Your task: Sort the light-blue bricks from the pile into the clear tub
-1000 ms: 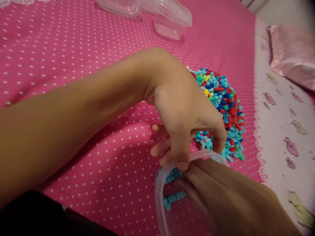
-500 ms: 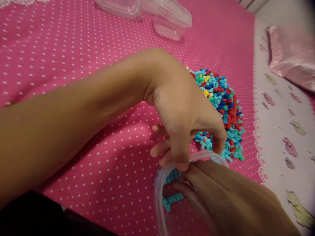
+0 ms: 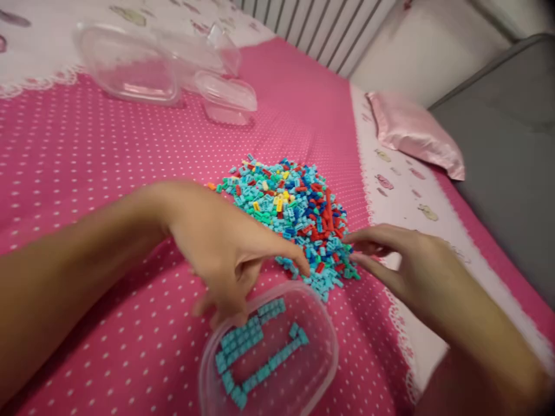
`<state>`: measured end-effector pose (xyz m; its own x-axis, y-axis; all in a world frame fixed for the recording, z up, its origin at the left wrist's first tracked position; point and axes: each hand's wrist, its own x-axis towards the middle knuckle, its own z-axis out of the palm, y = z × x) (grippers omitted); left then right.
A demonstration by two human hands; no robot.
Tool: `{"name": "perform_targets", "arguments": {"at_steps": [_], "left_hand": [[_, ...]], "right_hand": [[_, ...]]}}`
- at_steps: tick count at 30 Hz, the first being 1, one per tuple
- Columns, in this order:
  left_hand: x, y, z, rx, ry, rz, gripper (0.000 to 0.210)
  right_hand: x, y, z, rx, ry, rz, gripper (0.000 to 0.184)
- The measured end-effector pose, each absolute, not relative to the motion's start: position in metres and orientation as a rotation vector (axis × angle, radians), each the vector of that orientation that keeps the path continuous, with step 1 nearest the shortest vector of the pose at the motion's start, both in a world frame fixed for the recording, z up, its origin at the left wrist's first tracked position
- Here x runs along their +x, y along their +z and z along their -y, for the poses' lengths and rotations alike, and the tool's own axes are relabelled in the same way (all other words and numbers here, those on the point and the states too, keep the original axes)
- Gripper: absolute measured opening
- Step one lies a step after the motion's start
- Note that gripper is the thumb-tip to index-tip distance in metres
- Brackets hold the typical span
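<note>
A clear plastic container (image 3: 332, 358) lies in front of me with turquoise building bricks (image 3: 273, 364) inside, set out in joined rows and a block. My left hand (image 3: 229, 254) grips its far left rim, thumb on the edge and other fingers outside. The index finger stretches toward the pile. Beyond is a heap of small building bricks (image 3: 281, 214) in turquoise, blue, red, green and yellow. My right hand (image 3: 399, 254) is at the heap's right edge, thumb and index fingertip slightly apart beside the bricks. I see nothing held between them.
Clear plastic tubs (image 3: 130, 69) and a smaller lidded one (image 3: 228, 98) stand at the back left. A pink dotted cloth (image 3: 143, 138) covers the surface. A shiny pink pillow (image 3: 411, 130) lies at the back right, near a grey panel (image 3: 503, 115) and a slatted rail (image 3: 312, 29).
My right hand has come out of the container and moved over to the heap's right edge. My left hand stays at the rim. The view has shifted, showing more of the container and room.
</note>
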<state>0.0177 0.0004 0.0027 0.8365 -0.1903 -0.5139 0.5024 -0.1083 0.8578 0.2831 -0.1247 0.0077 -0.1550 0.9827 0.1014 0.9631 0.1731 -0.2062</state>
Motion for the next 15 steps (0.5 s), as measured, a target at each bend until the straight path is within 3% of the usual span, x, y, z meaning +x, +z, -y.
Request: {"name": "perform_targets", "arguments": {"at_steps": [5,9,15], "left_hand": [[0.019,0.007,-0.002,1.607,-0.648,-0.284,0.092],[0.019,0.009,-0.002,1.708,-0.663,-0.329,0.085],[0.017,0.004,-0.002,1.632,-0.657,-0.277,0.091]], "right_hand": [[0.253,-0.009,0.109,-1.896,0.533,2.324,0.012],[0.235,-0.018,0.11,-2.02,0.487,2.38,0.009],[0.235,-0.012,0.111,-1.936,0.49,2.35,0.01]]}}
